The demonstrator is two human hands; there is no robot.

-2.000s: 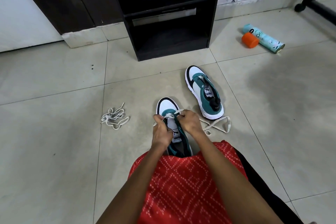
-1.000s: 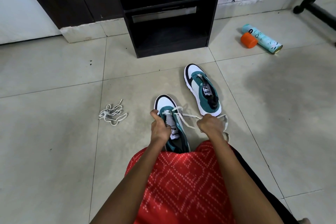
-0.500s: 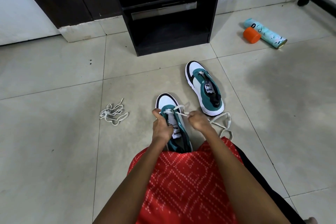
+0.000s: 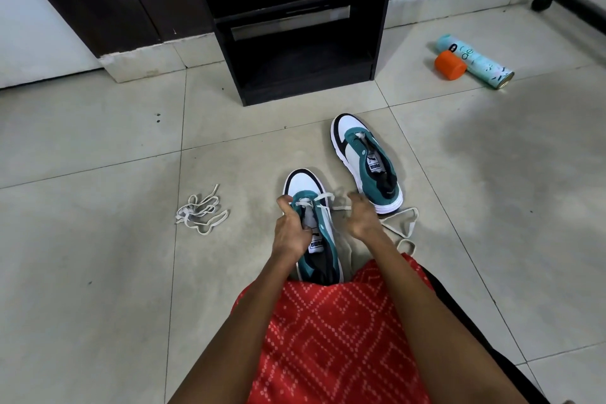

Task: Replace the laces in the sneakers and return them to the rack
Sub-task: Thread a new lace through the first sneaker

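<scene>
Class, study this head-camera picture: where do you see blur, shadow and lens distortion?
Head view: the right hand and the lace it pinches are motion-blurred, while the left hand gripping the near sneaker is sharp; head view: a broad soft shadow darkens the floor at right; head view: the wide lens bows the grout lines and leans the rack edges.

Soft daylight, wide-angle edge distortion
</scene>
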